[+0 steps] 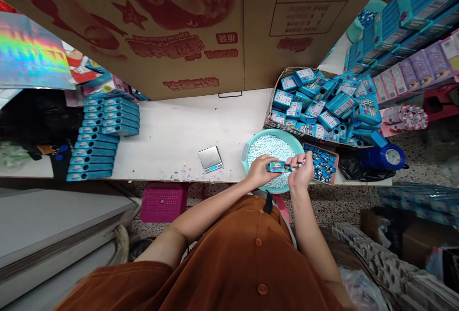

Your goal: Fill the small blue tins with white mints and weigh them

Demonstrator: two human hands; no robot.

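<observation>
My left hand is closed around a small blue printed box, held level above a turquoise basin. Small white pellets fill much of the basin. At the box's right end is my right hand, palm turned up and fingers curled. Small pale and shiny bits show between those fingers, too small to name for sure. Just right of it lies a shallow tray with several blue and silver round pieces.
A carton heaped with blue boxes stands behind the basin. Left of the basin lies a small digital scale. Blue boxes are stacked at the table's left. A large cardboard box blocks the back. A purple stool stands below the edge.
</observation>
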